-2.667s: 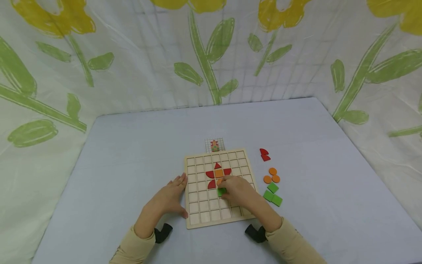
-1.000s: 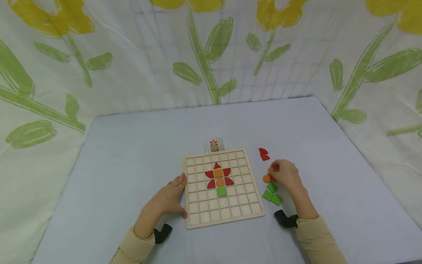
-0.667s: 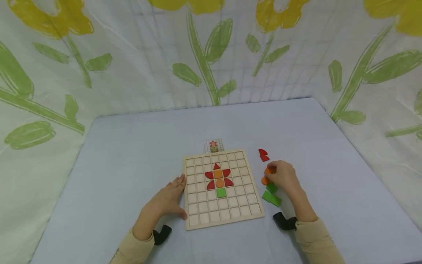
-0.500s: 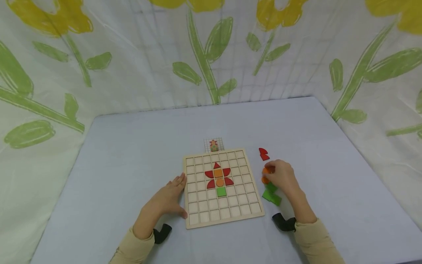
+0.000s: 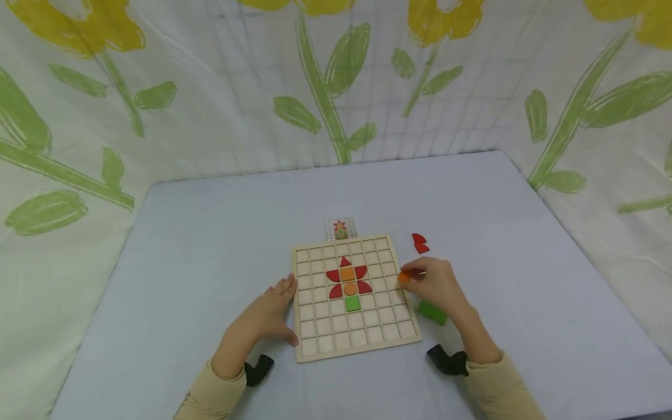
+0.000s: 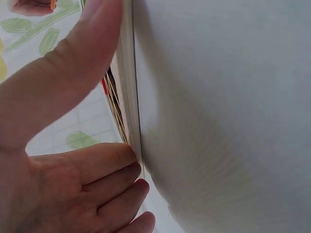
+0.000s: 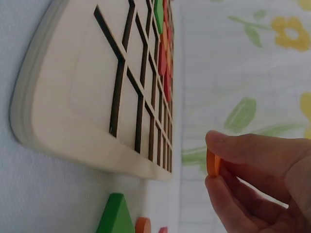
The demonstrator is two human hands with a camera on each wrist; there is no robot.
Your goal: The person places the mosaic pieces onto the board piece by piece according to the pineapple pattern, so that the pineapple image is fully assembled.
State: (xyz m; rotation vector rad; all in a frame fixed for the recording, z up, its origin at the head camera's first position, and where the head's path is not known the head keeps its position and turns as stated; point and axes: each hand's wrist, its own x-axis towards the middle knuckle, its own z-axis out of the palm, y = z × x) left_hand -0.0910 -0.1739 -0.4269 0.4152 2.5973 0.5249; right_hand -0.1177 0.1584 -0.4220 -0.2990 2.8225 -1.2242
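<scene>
In the head view my left hand (image 5: 268, 315) rests against the left edge of a wooden grid board (image 5: 362, 349), thumb and fingers spread along it. My right hand (image 5: 441, 286) pinches an orange disc (image 5: 403, 278) between thumb and fingertips over the board's right edge. The right wrist view shows that orange disc (image 7: 212, 162) held on edge, above the table. Set in the grid are a red triangle (image 5: 345, 262), an orange square (image 5: 347, 273), an orange disc (image 5: 350, 289), a green square (image 5: 353, 303) and several red quarter-round pieces (image 5: 364, 286).
A small pattern card (image 5: 340, 229) lies behind the board. To the right lie two red quarter-round pieces (image 5: 420, 243) and green squares (image 5: 433, 312), partly hidden by my right hand. The right wrist view shows another loose orange disc (image 7: 143, 225). A flowered curtain (image 5: 236, 105) hangs behind the table.
My right hand let go at the grid, moved right to the loose orange discs, took one and brought it left to the board's edge. My left hand stays put.
</scene>
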